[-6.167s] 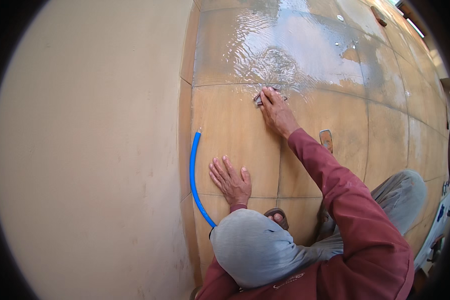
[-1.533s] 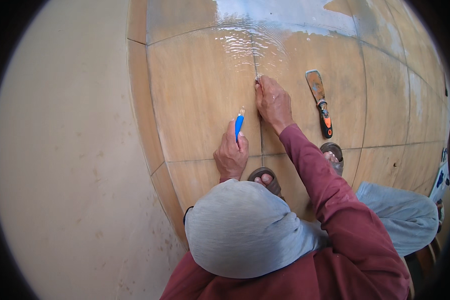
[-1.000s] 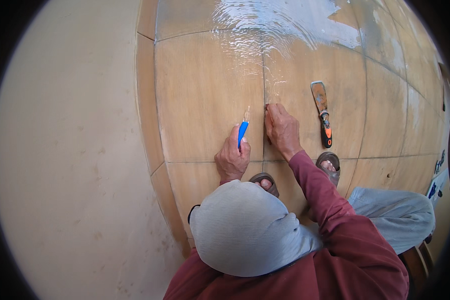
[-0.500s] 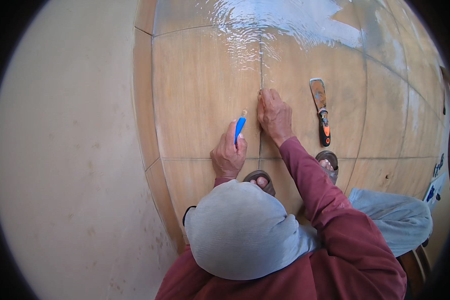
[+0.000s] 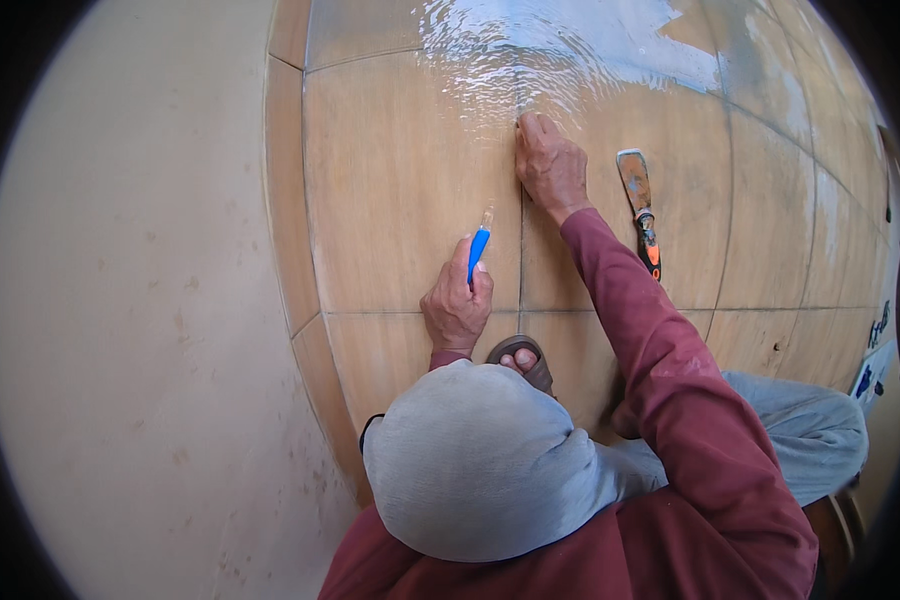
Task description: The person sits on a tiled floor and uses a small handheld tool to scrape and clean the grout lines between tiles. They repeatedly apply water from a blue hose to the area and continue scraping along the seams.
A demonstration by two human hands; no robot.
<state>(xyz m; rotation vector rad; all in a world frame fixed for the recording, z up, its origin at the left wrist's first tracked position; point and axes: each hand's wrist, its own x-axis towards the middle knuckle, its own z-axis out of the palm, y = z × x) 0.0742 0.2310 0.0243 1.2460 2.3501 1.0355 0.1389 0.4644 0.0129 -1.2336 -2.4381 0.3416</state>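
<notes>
My left hand [image 5: 456,305] is closed round the end of a blue hose [image 5: 478,250] with a clear tip, which points forward over the tiles [image 5: 390,180]. Ahead of it and to the right, my right hand [image 5: 552,165] is closed, fingertips down at the grout line between two tiles; what it grips is hidden. Rippling water [image 5: 540,45] spreads over the tiles just beyond my fingers. A scraper [image 5: 635,185] with a stained blade and black-and-orange handle lies flat to the right of my right hand.
A beige wall [image 5: 130,300] with a tiled skirting [image 5: 288,200] runs along the left. My foot in a brown sandal [image 5: 522,362] is below my hands, and my grey-clad leg [image 5: 795,435] is folded at the right. A pale board [image 5: 870,380] with dark items sits at the far right edge.
Over the last second my right hand has moved up along the grout line toward the water. My left hand took hold of the hose, which lay by the wall several seconds ago.
</notes>
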